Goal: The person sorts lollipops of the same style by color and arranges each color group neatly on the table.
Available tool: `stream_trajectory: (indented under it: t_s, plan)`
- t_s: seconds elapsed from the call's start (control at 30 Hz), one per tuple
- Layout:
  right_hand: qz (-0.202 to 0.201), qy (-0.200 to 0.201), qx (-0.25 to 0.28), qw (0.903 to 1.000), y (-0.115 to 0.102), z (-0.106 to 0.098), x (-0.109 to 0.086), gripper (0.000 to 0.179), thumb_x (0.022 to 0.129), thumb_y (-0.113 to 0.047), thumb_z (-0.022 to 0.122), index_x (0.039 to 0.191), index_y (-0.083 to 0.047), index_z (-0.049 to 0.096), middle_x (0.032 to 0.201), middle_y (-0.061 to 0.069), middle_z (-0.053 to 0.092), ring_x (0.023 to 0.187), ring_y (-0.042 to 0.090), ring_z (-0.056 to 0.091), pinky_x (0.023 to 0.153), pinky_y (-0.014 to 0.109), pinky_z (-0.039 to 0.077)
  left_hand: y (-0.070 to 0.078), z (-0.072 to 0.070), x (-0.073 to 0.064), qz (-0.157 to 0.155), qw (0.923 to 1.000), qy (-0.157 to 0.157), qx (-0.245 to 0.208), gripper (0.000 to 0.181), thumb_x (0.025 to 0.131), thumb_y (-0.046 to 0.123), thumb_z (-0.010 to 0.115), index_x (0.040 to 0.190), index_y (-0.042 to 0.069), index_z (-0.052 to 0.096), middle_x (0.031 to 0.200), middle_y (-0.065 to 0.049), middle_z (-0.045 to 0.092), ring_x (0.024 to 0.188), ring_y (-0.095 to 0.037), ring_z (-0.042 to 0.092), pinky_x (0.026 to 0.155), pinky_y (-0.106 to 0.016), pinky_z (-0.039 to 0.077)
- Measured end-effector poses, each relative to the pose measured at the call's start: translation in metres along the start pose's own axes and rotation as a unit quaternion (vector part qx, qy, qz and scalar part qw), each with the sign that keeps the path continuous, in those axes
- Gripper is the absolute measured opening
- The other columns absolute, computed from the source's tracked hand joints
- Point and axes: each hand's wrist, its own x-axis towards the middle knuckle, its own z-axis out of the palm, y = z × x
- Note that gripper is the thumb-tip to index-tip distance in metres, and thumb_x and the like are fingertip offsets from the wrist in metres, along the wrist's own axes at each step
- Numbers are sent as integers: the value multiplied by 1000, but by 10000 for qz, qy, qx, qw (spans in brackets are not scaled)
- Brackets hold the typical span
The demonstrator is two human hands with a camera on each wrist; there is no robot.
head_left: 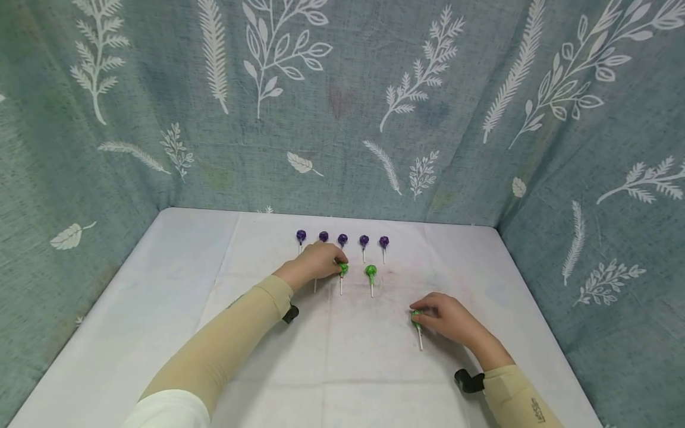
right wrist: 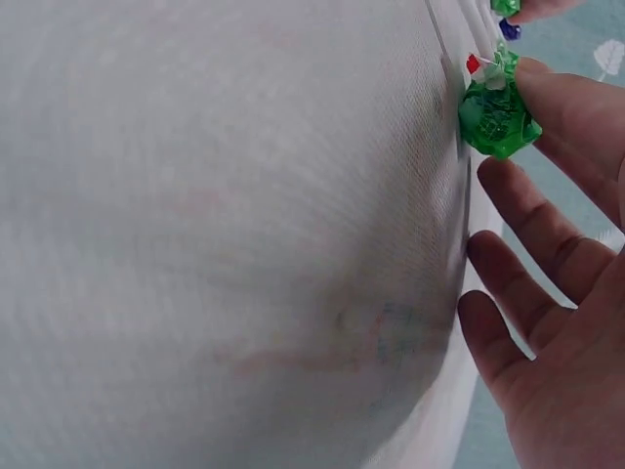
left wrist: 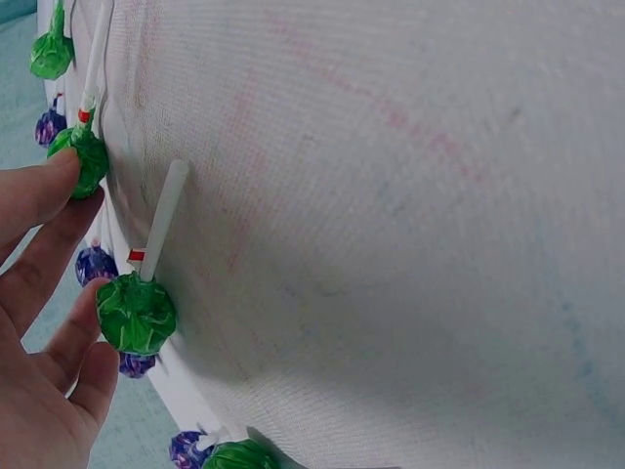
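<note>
With thumb and fingertips my left hand [head_left: 316, 261] pinches a green-wrapped lollipop [left wrist: 88, 161] by its head, its white stick lying toward me. Another green lollipop [left wrist: 137, 313] is beside the other fingers of that hand; in the head view the hand covers its head. The edge of one more green lollipop [left wrist: 239, 455] shows low in the left wrist view. My right hand [head_left: 446, 318] holds a green lollipop [right wrist: 500, 112] between thumb and forefinger, close over the cloth, the remaining fingers spread. Between the hands lies a green lollipop [head_left: 371, 271].
Several purple-wrapped lollipops [head_left: 384, 242] form a row behind the green ones, sticks toward me. A white cloth [head_left: 374, 380] covers the table. Blue-green leaf-patterned curtains [head_left: 342, 142] stand around its back and sides.
</note>
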Motion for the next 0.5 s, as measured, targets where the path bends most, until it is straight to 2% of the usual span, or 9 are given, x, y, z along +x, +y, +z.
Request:
stream_trajectory:
  t_s: [0.17,0.5]
  plan:
    - [-46,-18,-59,10000,-1,0,-2,23,79,-35,68,101,-27,67,98,-16,58,96,9,54,82,35,45,-1,1,1,17,10000,27,34,22,84,28,64,106,30,67,106,12,62,108,-24,49,91,-49,34]
    - [-121,30,-243,9996,-1,0,-5,26,79,-34,68,103,-26,67,102,-15,59,102,11,53,86,36,44,-2,2,2,48,9999,80,-89,23,83,26,65,105,29,68,106,11,62,108,-26,49,90,-49,34]
